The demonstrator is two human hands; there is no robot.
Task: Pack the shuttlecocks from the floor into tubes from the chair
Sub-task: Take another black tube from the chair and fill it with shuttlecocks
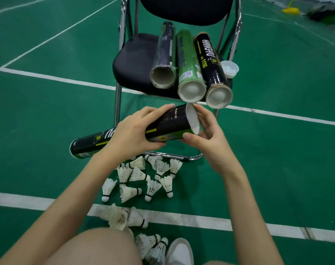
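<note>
I hold a black tube (168, 125) with yellow-green marks level above the floor, its open mouth turned right. My left hand (136, 131) wraps its middle. My right hand (205, 132) pinches the rim at the open end. Three more tubes lie side by side on the black chair seat (132, 62): a dark one (163, 56), a green one (187, 64) and a black one (210, 66), open ends toward me. Several white feather shuttlecocks (141, 178) are scattered on the green floor below my hands, with more near my knee (124, 219).
A white plastic cap (229, 68) sits on the seat's right edge. The chair's chrome legs (118, 104) and floor bar stand just behind the shuttlecocks. My knee and white shoe (180, 253) are at the bottom. A yellow object and a dark bag lie far right.
</note>
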